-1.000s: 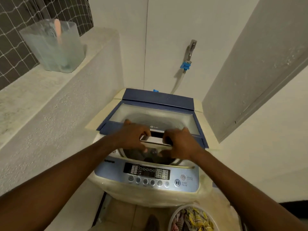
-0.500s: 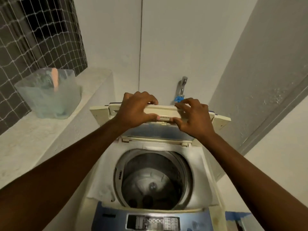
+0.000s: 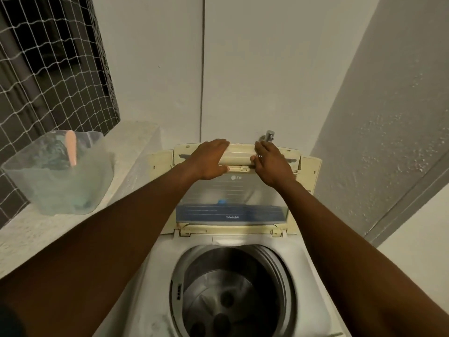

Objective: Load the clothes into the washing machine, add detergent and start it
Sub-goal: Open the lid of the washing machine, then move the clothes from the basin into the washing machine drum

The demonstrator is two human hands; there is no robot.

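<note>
A top-loading washing machine [image 3: 313, 271] stands below me with its folding lid [image 3: 230, 200] raised upright against the back wall. My left hand [image 3: 210, 159] and my right hand [image 3: 271, 164] both rest on the lid's cream top edge, fingers curled over it. The steel drum [image 3: 233, 293] is open to view and holds no clothes. On the ledge to the left stands a translucent detergent tub [image 3: 63, 176] with a pink scoop [image 3: 71, 148] sticking up in it. No clothes are in view.
A concrete ledge [image 3: 131, 152] runs along the left, under a window covered by white netting [image 3: 48, 69]. A metal tap [image 3: 269, 135] sticks out of the back wall behind the lid. A grey wall [image 3: 379, 117] closes in on the right.
Both hands lifted the lid from nearly flat to fully upright against the wall. My view tilted down onto the open drum; the control panel and laundry basket left the frame.
</note>
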